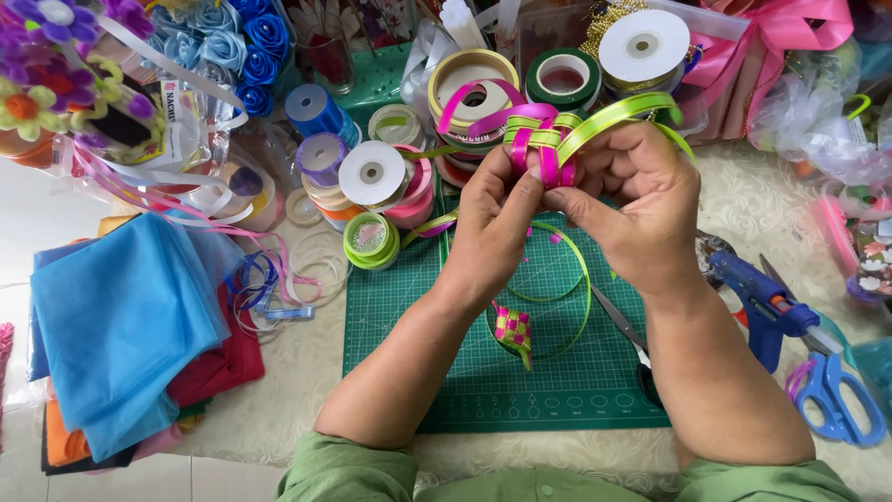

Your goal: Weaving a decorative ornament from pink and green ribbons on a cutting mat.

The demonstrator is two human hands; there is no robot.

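My left hand (pixel 492 218) and my right hand (pixel 632 200) meet above a green cutting mat (pixel 557 381). Together they pinch a partly woven piece of magenta and lime-green ribbon (pixel 544 139), with loops sticking up past the fingers. Lime ribbon tails trail down from it and curl on the mat. A small finished woven magenta-and-green piece (pixel 513 328) lies on the mat below my left wrist.
Several ribbon spools (pixel 372 172) crowd the mat's far side. A blue glue gun (pixel 767 302) and blue-handled scissors (pixel 836 395) lie to the right, more scissors (pixel 618 321) under my right forearm. Folded blue cloth (pixel 121 316) lies left, fabric flowers (pixel 242 42) behind.
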